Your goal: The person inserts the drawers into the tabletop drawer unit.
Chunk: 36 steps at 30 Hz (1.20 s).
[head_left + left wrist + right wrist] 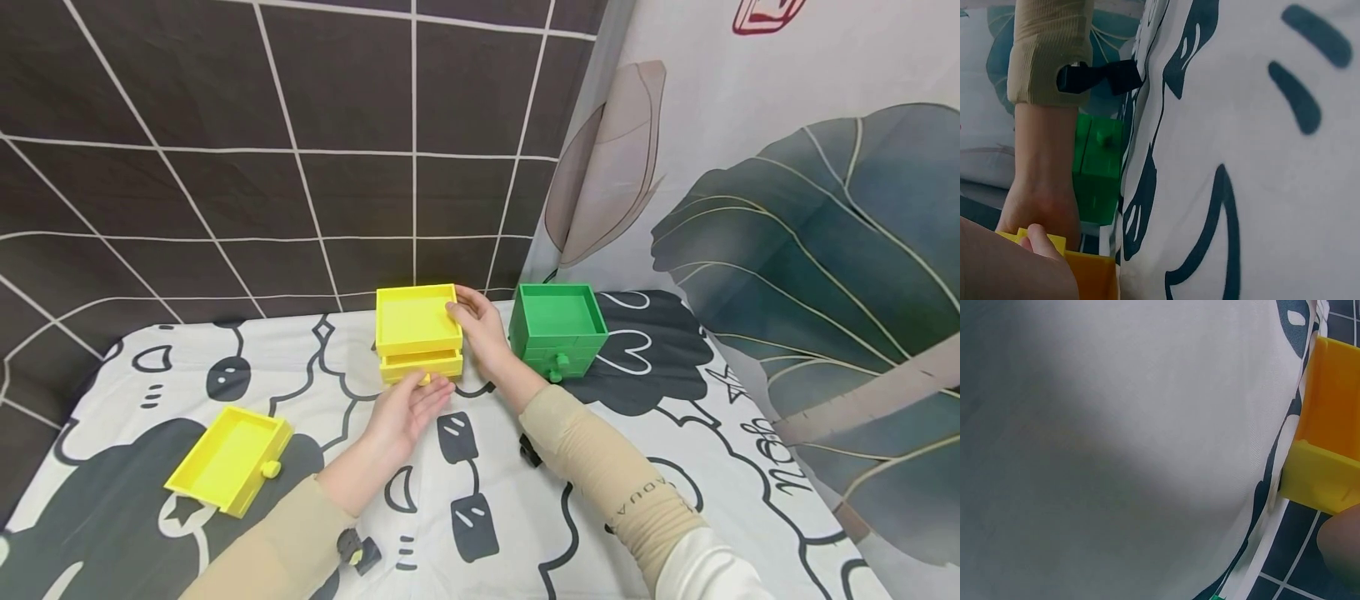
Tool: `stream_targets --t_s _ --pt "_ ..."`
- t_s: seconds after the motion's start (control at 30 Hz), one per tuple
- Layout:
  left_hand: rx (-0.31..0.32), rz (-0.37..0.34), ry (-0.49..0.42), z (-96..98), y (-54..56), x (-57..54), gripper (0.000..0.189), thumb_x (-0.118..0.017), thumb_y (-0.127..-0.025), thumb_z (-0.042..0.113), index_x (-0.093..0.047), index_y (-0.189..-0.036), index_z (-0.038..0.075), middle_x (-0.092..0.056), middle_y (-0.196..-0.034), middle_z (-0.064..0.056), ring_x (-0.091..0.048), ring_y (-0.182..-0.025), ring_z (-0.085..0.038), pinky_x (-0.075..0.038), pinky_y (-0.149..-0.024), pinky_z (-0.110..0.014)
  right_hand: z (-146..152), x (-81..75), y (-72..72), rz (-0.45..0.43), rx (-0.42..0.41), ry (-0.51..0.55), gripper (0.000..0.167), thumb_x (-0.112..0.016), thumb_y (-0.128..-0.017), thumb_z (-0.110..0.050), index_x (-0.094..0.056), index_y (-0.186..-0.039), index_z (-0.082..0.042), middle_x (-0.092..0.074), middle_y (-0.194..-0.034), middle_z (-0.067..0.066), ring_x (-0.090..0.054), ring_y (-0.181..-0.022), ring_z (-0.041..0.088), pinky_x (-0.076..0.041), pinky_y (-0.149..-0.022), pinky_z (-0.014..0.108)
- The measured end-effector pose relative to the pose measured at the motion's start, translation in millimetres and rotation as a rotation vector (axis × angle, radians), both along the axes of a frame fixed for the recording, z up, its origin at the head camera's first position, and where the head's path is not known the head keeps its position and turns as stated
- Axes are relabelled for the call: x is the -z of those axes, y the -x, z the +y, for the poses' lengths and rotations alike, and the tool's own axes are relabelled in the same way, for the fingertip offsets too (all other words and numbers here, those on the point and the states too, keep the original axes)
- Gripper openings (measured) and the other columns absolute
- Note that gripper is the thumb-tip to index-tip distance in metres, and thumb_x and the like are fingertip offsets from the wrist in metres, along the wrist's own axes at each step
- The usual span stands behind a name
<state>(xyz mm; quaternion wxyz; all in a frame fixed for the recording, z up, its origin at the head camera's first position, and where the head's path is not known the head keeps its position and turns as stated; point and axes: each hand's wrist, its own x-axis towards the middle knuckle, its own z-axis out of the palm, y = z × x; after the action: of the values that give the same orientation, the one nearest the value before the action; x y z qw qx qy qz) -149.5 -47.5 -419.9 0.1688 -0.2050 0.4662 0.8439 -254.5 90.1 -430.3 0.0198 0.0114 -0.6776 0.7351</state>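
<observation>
Far L of yellow cab [416, 317]: loose drawer [225, 458], well apart, nearer the wearer, open side up, knob end R. Looks like the part left to do; prob. nothing on it yet, no hand near.

L hand [399, 414] just in front of yellow cab, at the low drawer [401, 368]. Fingers fairly straight + close together, thumb by the knob; can't tell if knob's pinched. Low drawer sits in yellow cab but juts out the front, so partly in, not flush = judged half done. Can't tell which slot.

Yellow cab upright on patterned cloth [525, 508], tray top w/ nothing visible inside. R hand [483, 333] clamped on its R side, thumb over top rim, other fingers mostly hidden behind.

R of yellow cab, near but apart: green cab [562, 329], upright, drawers look shut, so prob. needs nothing. R forearm runs just in front of it, hides a bit. Dark gridded cloth [352, 83] behind yellow cab, leaf-print curtain [787, 167] far R. Main obstruction: hands cover yellow cab's R side + part of low drawer's front.
</observation>
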Motion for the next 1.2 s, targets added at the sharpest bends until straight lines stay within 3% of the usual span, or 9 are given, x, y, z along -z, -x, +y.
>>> stream_targets --t_s 0.2,0.5,1.03,1.2 --pt "0.001 -0.012 -0.005 0.3 8.3 -2.0 0.024 -0.051 -0.111 0.019 -0.059 -0.122 -0.001 -0.075 -0.105 -0.006 -0.076 -0.097 -0.012 -0.057 -0.110 -0.032 0 0.5 0.4 0.003 0.000 0.004 0.050 -0.061 -0.100 -0.006 -0.052 -0.148 0.008 -0.059 -0.148 0.028 -0.058 -0.138 0.037 -0.049 -0.122 0.042" --pt "0.015 -0.024 -0.009 -1.1 17.6 -2.3 0.019 -0.052 -0.110 0.021 -0.059 -0.117 0.004 -0.075 -0.103 -0.003 -0.076 -0.093 -0.010 -0.058 -0.109 -0.029 1 0.5 1.5 0.005 -0.008 -0.006 0.051 -0.060 -0.101 -0.007 -0.052 -0.149 0.008 -0.058 -0.149 0.027 -0.057 -0.139 0.037 -0.047 -0.123 0.044" --pt "0.052 -0.014 -0.095 -7.3 15.6 4.0 0.020 -0.050 -0.112 0.021 -0.059 -0.117 0.003 -0.075 -0.100 -0.003 -0.076 -0.096 -0.012 -0.059 -0.107 -0.028 1 1.0 -0.1 0.001 -0.010 -0.009 0.051 -0.060 -0.101 -0.007 -0.052 -0.149 0.007 -0.059 -0.149 0.027 -0.058 -0.139 0.037 -0.046 -0.124 0.044" --pt "0.078 -0.005 -0.105 -10.9 12.2 4.8 0.024 -0.049 -0.113 0.022 -0.057 -0.124 0.003 -0.074 -0.109 -0.004 -0.073 -0.110 -0.016 -0.055 -0.112 -0.029 1 0.7 0.3 0.007 -0.009 -0.004 0.050 -0.060 -0.101 -0.006 -0.052 -0.148 0.007 -0.059 -0.148 0.027 -0.058 -0.138 0.037 -0.047 -0.123 0.044"
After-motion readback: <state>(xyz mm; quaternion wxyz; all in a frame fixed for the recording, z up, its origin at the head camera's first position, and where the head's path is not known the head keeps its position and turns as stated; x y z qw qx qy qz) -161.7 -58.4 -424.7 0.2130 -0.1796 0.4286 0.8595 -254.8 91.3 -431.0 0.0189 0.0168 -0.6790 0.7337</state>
